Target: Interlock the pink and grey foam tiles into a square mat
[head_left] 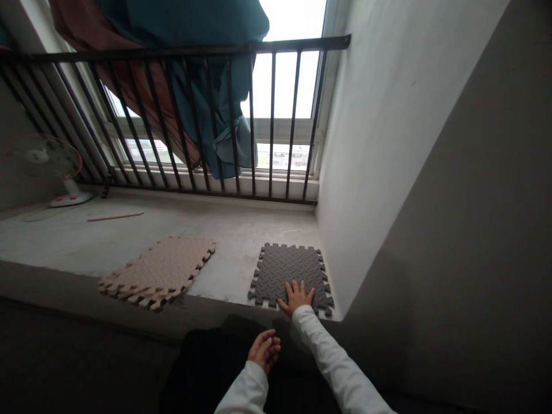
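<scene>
A dark grey foam mat tile [288, 267] with notched edges and a raised tread pattern lies flat on the ledge, close to the right wall. My right hand [297, 297] presses on its near part, palm down with the fingers spread. Below and to the left of that tile, my left hand [264, 349] hovers in front of the ledge, its fingers loosely curled and nothing seen in them. Further left sits a stack of beige foam mat tiles [166, 267], its near corner jutting over the ledge's front edge.
The pale ledge [228, 270] runs below a black metal railing [190, 190] and a window. Blue and pink curtains [194, 98] hang behind the bars. A fan [71, 192] and a thin stick [115, 217] are at left. A white wall [371, 144] bounds the right side.
</scene>
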Demonstrator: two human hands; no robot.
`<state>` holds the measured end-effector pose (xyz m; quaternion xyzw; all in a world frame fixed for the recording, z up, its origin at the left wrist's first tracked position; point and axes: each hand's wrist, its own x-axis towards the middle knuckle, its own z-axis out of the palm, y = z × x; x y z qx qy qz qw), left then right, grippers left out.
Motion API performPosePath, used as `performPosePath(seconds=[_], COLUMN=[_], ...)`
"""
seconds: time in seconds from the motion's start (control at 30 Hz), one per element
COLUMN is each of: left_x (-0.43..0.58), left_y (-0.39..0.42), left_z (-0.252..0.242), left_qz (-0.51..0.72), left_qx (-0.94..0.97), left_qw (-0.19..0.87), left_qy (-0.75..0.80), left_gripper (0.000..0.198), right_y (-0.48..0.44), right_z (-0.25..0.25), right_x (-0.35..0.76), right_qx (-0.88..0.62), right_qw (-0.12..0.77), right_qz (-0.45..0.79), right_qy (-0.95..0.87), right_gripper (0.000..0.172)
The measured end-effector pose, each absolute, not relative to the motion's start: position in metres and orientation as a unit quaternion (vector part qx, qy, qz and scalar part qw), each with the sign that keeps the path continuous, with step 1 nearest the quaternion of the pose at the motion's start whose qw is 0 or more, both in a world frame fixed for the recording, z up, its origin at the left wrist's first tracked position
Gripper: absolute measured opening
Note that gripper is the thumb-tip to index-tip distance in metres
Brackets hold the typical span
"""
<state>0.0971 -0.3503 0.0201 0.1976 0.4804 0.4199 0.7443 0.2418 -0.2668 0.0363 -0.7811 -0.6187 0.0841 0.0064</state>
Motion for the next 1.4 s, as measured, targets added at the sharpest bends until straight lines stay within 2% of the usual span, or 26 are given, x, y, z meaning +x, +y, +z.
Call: performPosePath(seconds=[0.37, 0.5, 0.6, 0.73, 0.83, 0.9, 0.93, 1.0, 1.1, 1.23, 1.4], left_x=[0.08, 0.071, 0.046, -0.018, -0.068, -0.092, -0.1, -0.111, -0.116, -0.107, -0.038], left_y=[-0.357, -0.342, -0.307, -0.247, -0.208, -0.188, -0.18, -0.164, -0.146, -0.13, -0.141], left_z=[0.024, 0.022, 0.026, 0.043, 0.061, 0.073, 0.077, 0.083, 0.086, 0.085, 0.077], left_qz=[0.445, 0.441, 0.452, 0.456, 0.342, 0.158, 0.071, -0.027, -0.057, -0.074, -0.029], left_qx=[0.182, 0.222, 0.324, 0.46, 0.536, 0.596, 0.614, 0.632, 0.625, 0.632, 0.802], left_qw=[0.738, 0.714, 0.616, 0.378, 0.217, 0.113, 0.085, 0.083, 0.101, 0.108, 0.072], left_qy=[0.473, 0.497, 0.559, 0.661, 0.741, 0.779, 0.781, 0.77, 0.772, 0.763, 0.592], left_gripper=[0.029, 0.027, 0.02, 0.018, 0.033, 0.041, 0.041, 0.038, 0.03, 0.032, 0.033], right_y=[-0.266, -0.253, -0.233, -0.209, -0.2, -0.198, -0.197, -0.195, -0.191, -0.187, -0.187], right_z=[0.051, 0.065, 0.074, 0.07, 0.053, 0.039, 0.032, 0.02, 0.007, -0.004, -0.007], right_x=[0.243, 0.265, 0.287, 0.308, 0.316, 0.32, 0.322, 0.325, 0.33, 0.336, 0.337], right_qx=[-0.819, -0.807, -0.823, -0.837, -0.844, -0.848, -0.849, -0.85, -0.848, -0.84, -0.84], right_qw=[-0.022, -0.04, -0.041, -0.048, -0.034, -0.015, -0.004, 0.012, 0.027, 0.036, 0.048], right_qz=[0.115, 0.139, 0.12, 0.085, 0.026, -0.03, -0.056, -0.09, -0.114, -0.114, -0.119], right_qy=[-0.562, -0.572, -0.554, -0.539, -0.535, -0.529, -0.525, -0.518, -0.516, -0.53, -0.527], right_gripper=[0.068, 0.058, 0.054, 0.058, 0.056, 0.053, 0.053, 0.052, 0.052, 0.053, 0.052])
